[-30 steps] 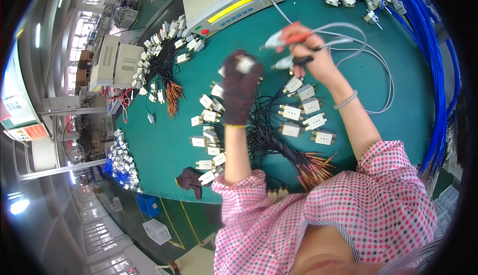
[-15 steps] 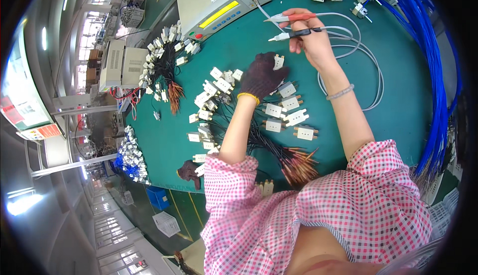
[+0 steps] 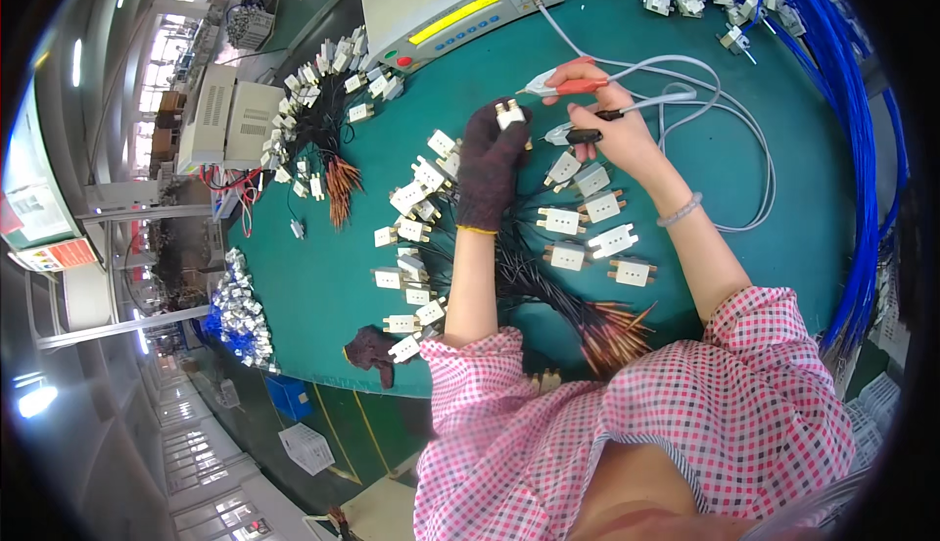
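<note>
My left hand [image 3: 489,174], in a dark knitted glove, pinches a small white plug connector [image 3: 508,116] with metal tabs pointing up. Just right of it, my bare right hand [image 3: 619,128] grips two test probes, one with a red sleeve [image 3: 585,87] and one with a black sleeve [image 3: 585,137]. The red probe's tip is close to the connector; whether it touches I cannot tell. Below and around my left hand lie several white connectors [image 3: 561,221] on black wires [image 3: 529,277]. Those wires gather into a bundle with copper-coloured ends [image 3: 615,337].
A bench tester [image 3: 436,27] with a lit yellow display stands at the back; the probes' grey cable [image 3: 764,179] loops rightward. Another wired bundle [image 3: 333,100] lies to the left. Blue wires [image 3: 850,149] hang along the right edge. A spare glove [image 3: 371,350] rests by the front edge.
My left hand has turned upright and shifted left, bringing the connector up. My right hand has come lower, with the probes now nearer the connector. The view has shifted slightly.
</note>
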The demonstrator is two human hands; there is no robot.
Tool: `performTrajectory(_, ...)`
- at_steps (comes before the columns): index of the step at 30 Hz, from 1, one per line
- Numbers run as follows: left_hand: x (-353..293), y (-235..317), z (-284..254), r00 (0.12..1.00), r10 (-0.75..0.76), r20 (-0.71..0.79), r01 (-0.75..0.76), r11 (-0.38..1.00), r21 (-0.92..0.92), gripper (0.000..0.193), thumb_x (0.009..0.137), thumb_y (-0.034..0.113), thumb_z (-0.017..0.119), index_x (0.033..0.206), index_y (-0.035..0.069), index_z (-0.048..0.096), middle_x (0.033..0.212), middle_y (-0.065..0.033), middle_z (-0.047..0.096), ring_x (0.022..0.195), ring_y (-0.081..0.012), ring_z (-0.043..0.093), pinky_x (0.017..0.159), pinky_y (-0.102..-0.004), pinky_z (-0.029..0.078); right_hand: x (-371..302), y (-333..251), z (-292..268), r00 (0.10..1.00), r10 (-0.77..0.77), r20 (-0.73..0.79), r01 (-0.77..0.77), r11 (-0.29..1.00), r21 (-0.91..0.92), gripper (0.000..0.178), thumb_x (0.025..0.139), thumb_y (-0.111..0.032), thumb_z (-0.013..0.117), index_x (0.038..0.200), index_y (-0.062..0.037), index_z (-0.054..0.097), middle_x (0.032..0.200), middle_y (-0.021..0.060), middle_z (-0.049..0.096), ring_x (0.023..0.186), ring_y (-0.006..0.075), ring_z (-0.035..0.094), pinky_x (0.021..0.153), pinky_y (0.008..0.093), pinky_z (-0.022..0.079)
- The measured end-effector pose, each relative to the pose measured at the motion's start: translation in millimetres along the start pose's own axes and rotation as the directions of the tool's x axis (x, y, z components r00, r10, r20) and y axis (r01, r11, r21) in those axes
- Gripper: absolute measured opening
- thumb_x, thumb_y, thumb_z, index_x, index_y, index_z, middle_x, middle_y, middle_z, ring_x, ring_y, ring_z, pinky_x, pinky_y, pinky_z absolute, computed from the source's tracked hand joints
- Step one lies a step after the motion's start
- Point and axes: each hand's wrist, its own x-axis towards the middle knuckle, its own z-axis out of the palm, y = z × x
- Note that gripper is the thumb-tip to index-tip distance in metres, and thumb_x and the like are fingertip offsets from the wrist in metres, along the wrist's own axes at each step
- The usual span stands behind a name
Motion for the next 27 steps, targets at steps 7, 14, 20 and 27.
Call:
performTrajectory(7,1.9,-4.0,3.3,1.0,-0.028,-0.009,0.028,0.999,0.04,0.035,0.088,0.013,0.064,0.12,0.005,0.053,0.105,-0.0052,0.062,0.083,-0.0125,0.058,0.068,-0.0262,0.049,-2.1,4.6,19.8,0.999,0.053,0.014,-0.05,0.985,-0.166,0.026,0.089,0.001,0.048,0.114,-0.0076,0.055,0.102,0.0047,0.063,0.05,0.006,0.053,0.043,0.0174,0.042)
performTrajectory(14,2.8,-9.2,5.2,0.996,0.077,-0.034,-0.075,0.996,0.048,0.039,0.085,0.008,0.068,0.119,0.001,0.051,0.104,-0.0077,0.061,0.087,-0.0146,0.06,0.074,-0.0294,0.051,-2.0,2.0,13.3,0.997,-0.034,0.063,0.042,0.99,-0.136,0.031,0.086,0.003,0.047,0.114,-0.0071,0.055,0.103,0.0067,0.063,0.048,0.0069,0.054,0.042,0.0181,0.043)
performTrajectory(20,1.0,-5.9,8.6,0.994,0.102,-0.029,-0.1,0.993,0.064,0.041,0.083,0.011,0.07,0.12,0.003,0.052,0.105,-0.0083,0.061,0.084,-0.0143,0.06,0.072,-0.0292,0.051,1.9,16.7,25.1,0.993,-0.083,0.08,0.1,0.963,-0.251,0.026,0.086,0.002,0.049,0.108,-0.0055,0.059,0.102,0.001,0.059,0.065,0.004,0.052,0.048,0.0174,0.045)
performTrajectory(27,-1.1,-3.0,10.4,0.991,0.104,-0.089,-0.079,0.966,0.247,0.042,0.078,0.016,0.075,0.113,0.003,0.056,0.096,-0.0069,0.061,0.08,-0.0129,0.059,0.07,-0.0282,0.05,-1.0,13.8,23.2,1.0,0.002,0.024,0.005,0.961,-0.278,0.029,0.083,0.006,0.047,0.108,-0.0043,0.06,0.101,0.0021,0.059,0.061,0.0044,0.053,0.049,0.019,0.047)
